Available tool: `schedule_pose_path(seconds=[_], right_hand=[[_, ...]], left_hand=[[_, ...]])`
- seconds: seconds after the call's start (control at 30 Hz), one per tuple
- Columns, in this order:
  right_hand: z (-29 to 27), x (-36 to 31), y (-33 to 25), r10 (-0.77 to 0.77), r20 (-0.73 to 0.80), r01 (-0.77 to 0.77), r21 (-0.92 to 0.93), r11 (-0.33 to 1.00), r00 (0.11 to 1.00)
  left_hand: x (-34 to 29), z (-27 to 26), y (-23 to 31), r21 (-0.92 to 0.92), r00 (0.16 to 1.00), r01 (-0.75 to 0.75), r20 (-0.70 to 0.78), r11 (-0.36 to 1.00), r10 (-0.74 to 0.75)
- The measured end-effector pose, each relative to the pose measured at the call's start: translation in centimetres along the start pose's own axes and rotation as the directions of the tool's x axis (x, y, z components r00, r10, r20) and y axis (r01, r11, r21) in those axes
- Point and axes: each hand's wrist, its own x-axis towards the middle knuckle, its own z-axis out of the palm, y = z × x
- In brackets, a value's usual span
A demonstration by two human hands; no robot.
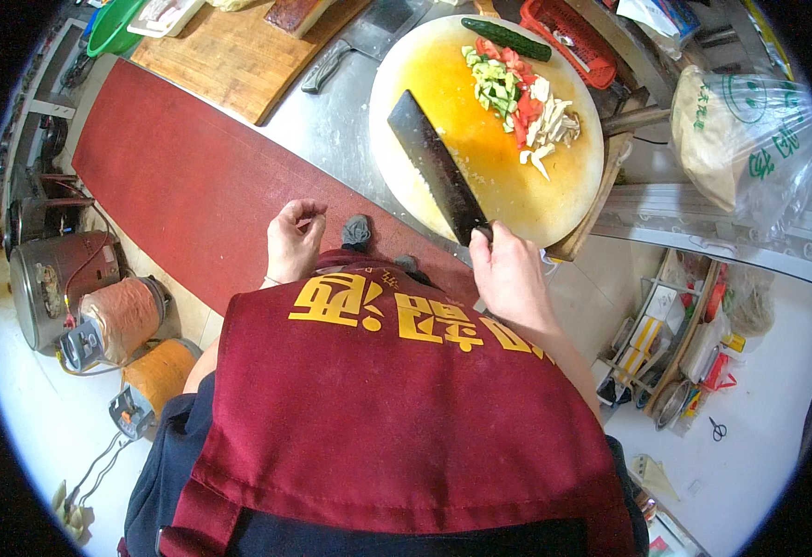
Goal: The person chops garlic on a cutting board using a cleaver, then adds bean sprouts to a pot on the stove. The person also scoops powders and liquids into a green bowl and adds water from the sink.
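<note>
My right hand (510, 278) is wrapped round the handle of a dark-bladed cleaver (437, 165). Its blade slants up and left over a round white cutting board (389, 102) stained yellow. Toward the board's far right lie diced green pieces (496, 90), red chopped pieces (528, 110) and pale sliced strips (554, 128). A whole cucumber (506, 39) rests by the far rim. Left of the board and nearer to me, my left hand (296, 239) hangs in front of my maroon apron (406, 418); its fingers curl in, with nothing visible in them.
Left of the round board, a knife (327, 67) lies on the metal counter beside a wooden board (211, 56). A red basket (573, 42) stands at the far right, near a clear plastic bag (768, 148). Gas canisters (123, 316) stand at lower left, a rack (657, 325) at right.
</note>
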Motion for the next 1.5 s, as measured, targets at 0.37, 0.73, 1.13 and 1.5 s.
schedule_pose_path(seconds=[0.37, 0.73, 1.13, 1.5], right_hand=[[0.3, 0.4, 1.3, 0.062, -0.009, -0.063, -0.051, 0.997, 0.998], [-0.6, 1.6, 2.2, 0.033, -0.136, -0.047, -0.101, 0.994, 0.99], [-0.5, 0.2, 0.8, 0.015, -0.035, -0.02, -0.157, 0.987, 0.999], [-0.3, 1.2, 1.4, 0.023, -0.067, -0.032, -0.135, 0.99, 0.997]], left_hand=[[0.1, -0.7, -2.4, 0.016, 1.0, -0.018, -0.02, 1.0, 0.019], [-0.5, -5.7, -19.3, 0.518, 0.907, 0.411, -0.318, 0.75, -0.277], [-5.3, -7.4, -30.2, 0.242, 0.62, 0.78, -0.17, 0.578, -0.766], [-3.9, -6.3, -30.7, 0.11, 0.667, 0.745, -0.112, 0.658, -0.737]])
